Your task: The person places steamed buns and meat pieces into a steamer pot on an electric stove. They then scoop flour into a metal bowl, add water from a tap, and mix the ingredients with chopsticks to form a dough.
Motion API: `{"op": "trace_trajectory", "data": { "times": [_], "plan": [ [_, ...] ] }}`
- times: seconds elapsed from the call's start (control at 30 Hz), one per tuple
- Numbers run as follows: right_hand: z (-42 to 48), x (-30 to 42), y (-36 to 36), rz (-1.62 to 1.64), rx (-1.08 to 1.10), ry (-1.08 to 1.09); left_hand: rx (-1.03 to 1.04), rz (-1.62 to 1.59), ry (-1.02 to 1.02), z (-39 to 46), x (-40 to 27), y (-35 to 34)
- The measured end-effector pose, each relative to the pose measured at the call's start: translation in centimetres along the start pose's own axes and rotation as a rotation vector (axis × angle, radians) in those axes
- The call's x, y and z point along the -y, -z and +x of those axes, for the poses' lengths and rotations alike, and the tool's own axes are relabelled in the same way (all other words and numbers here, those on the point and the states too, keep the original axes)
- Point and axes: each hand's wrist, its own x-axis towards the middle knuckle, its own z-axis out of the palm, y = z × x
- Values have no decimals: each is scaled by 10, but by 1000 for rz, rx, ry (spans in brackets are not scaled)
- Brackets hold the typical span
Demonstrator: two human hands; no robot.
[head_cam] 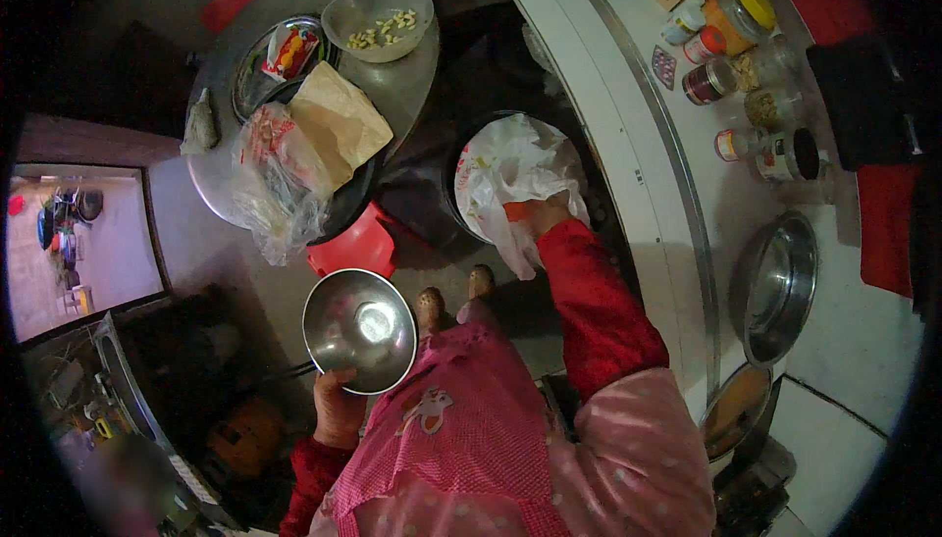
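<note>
My left hand [338, 408] grips the rim of a shiny metal bowl [359, 331], which looks empty and is held out over the floor. My right hand [544, 215] reaches into a white plastic bag [515, 162] that lines or fills a round dark-rimmed container. Something orange [518, 210] shows at the fingers; whether they hold it cannot be told, as the bag partly hides them.
At the left, a round table [408, 88] bears a plastic bowl [346, 15] with pale pieces, a brown paper bag [342, 121] and clear plastic bags [283, 191]. A red plastic basin [360, 246] lies below. Jars and a steel basin [781, 287] stand on the white counter [706, 191].
</note>
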Motion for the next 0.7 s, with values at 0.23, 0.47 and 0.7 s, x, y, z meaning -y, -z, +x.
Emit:
{"op": "trace_trajectory", "data": {
  "times": [0.23, 0.47, 0.7],
  "plan": [
    [36, -38, 1, 59, -129, 214, -43, 13, -27, -2, 3, 9],
    [40, -39, 5, 75, -147, 117, -100, -9, 9, -1, 10, 18],
    [51, 1, -6, 68, -91, -82, -168, -2, -5, 1, 13, 6]
  ]
}}
